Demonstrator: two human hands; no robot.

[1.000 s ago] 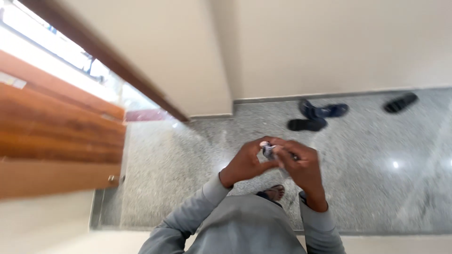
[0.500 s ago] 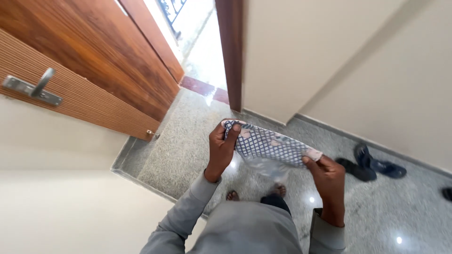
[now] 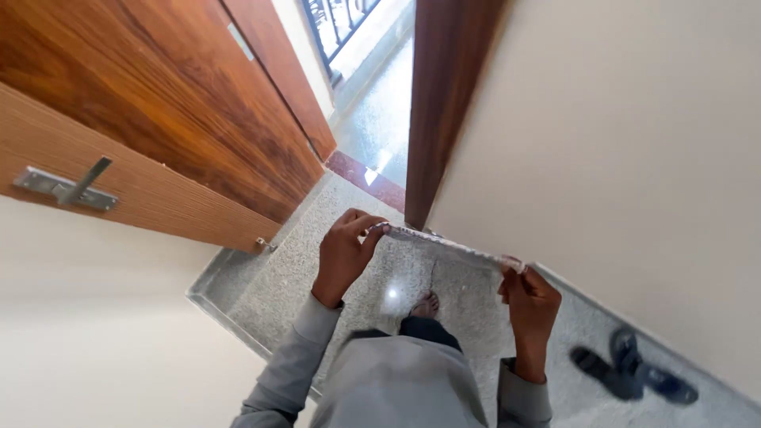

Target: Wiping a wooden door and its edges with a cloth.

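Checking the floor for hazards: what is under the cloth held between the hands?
Under the cloth lies speckled floor with a light glare and one bare foot. The other foot is hidden.

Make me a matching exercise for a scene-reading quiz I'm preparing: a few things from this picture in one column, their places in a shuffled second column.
Things
1. thin checked cloth
2. metal lever door handle
3. dark blue sandals
4. black railing

Places
A. on the speckled stone floor by the right wall
B. outside, beyond the open doorway
C. stretched between the left hand and right hand
D. on the brown wooden door at left

Pairs: 1-C, 2-D, 3-A, 4-B
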